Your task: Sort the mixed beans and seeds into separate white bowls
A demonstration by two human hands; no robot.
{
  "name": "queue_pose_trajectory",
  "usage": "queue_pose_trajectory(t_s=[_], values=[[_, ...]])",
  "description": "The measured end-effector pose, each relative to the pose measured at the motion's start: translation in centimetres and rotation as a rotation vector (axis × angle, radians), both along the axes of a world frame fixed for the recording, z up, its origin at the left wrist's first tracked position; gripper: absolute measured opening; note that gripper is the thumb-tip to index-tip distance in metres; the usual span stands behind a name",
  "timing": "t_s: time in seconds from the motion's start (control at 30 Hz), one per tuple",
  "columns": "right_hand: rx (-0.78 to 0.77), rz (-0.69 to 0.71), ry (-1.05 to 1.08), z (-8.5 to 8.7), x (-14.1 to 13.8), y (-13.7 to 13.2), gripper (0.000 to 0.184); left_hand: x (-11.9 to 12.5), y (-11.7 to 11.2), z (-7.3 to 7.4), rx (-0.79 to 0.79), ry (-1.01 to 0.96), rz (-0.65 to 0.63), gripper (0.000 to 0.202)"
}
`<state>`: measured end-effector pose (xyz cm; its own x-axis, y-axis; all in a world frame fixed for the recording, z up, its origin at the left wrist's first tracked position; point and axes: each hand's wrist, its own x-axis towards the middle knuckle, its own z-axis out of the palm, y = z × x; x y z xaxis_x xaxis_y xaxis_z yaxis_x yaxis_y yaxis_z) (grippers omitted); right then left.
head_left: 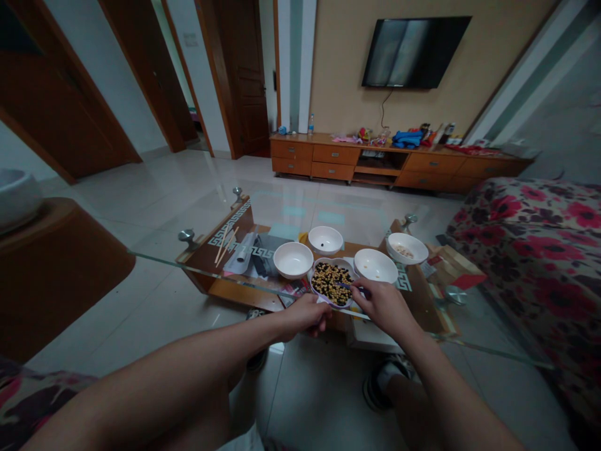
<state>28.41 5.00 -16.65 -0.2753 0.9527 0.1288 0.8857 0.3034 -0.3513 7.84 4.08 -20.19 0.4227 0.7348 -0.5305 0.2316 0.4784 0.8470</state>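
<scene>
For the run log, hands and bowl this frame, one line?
left hand: beside bowl, grip unclear | right hand: holds thin utensil at bowl | beans: black and yellow, in bowl

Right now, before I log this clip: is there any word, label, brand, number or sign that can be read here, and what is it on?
Nothing here can be read for certain.
Small wall sign: too small and blurred to read.
Label on the plastic water bottle: too small to read.
Printed paper under the glass tabletop: too blurred to read.
Printed cardboard box: too blurred to read.
</scene>
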Motion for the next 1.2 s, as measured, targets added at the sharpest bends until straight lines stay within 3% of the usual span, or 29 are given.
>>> queue_pose_trajectory(t_s=[0.3,0.6,0.93,1.2], values=[[0.142,-0.017,0.129,0.1,-4.1,0.9,0.029,-0.1,0.0,-0.6,0.045,-0.030,-0.005,0.010],[0.181,-0.013,0.136,0.0,-6.8,1.6,0.029,-0.1,0.1,-1.3,0.057,-0.039,-0.019,0.010],[0.098,-0.057,0.059,0.6,-4.0,0.3,0.031,-0.2,0.0,-0.9,0.040,-0.054,-0.008,0.008],[-0.037,-0.020,0.008,-0.2,-1.5,-0.3,0.024,-0.1,0.1,-1.3,0.016,-0.049,-0.003,0.012]])
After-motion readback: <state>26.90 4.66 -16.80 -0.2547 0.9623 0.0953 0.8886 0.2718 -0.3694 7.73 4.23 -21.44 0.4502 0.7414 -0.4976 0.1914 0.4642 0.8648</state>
